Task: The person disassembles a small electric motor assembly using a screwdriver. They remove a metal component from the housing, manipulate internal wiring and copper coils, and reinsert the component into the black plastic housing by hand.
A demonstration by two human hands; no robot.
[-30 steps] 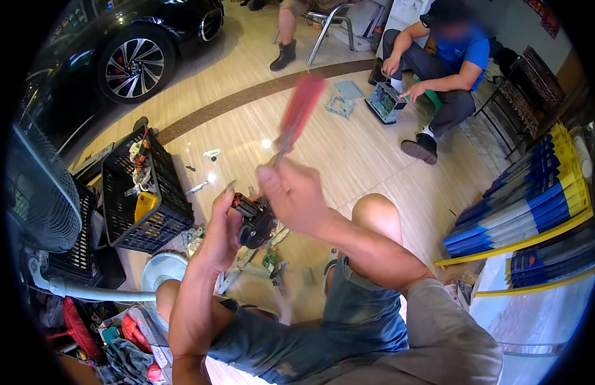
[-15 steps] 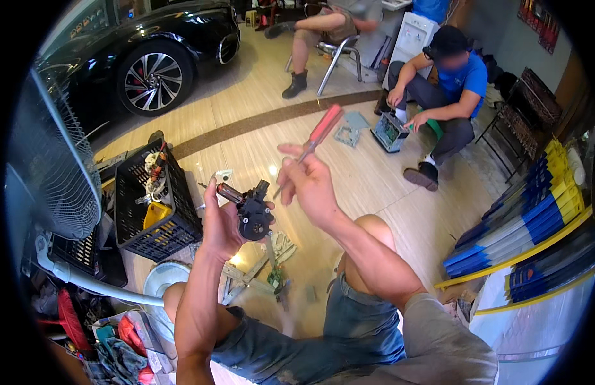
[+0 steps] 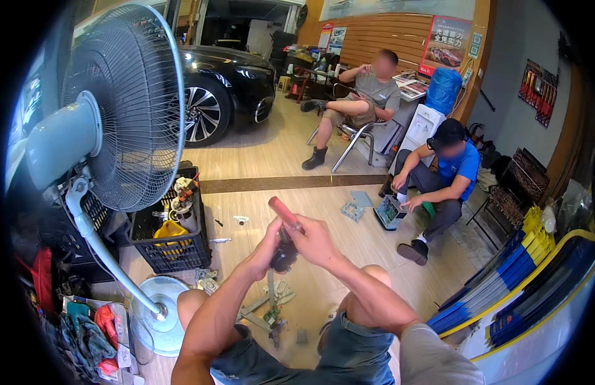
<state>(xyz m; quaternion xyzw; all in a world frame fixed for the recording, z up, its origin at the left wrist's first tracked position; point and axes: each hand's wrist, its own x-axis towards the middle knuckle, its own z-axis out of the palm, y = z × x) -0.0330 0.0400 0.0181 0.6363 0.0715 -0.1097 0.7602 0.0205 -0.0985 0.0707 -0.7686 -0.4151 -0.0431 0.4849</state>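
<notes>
Close together in front of me, both my hands meet around a small black motor unit (image 3: 284, 256). My left hand (image 3: 261, 251) is wrapped round its left side, the fingers partly hidden. A screwdriver (image 3: 284, 211) with a red handle is gripped in my right hand (image 3: 317, 244). Its handle points up and to the left, while the shaft and tip are hidden by the hands. On the floor below lie metal arms (image 3: 259, 314) of some mechanism, with a green patch among them.
A black plastic crate (image 3: 175, 260) of parts stands at left, behind a large fan (image 3: 124, 109) on a round base (image 3: 157, 346). A seated co-worker in blue (image 3: 461, 170) handles a metal box (image 3: 390, 213). Another person (image 3: 381, 93) sits on a chair. Blue-yellow packages (image 3: 483, 276) stand at right.
My right hand with the screwdriver has come down and left to the motor unit; the handle now tilts left. My view has risen, showing more of the room and fan.
</notes>
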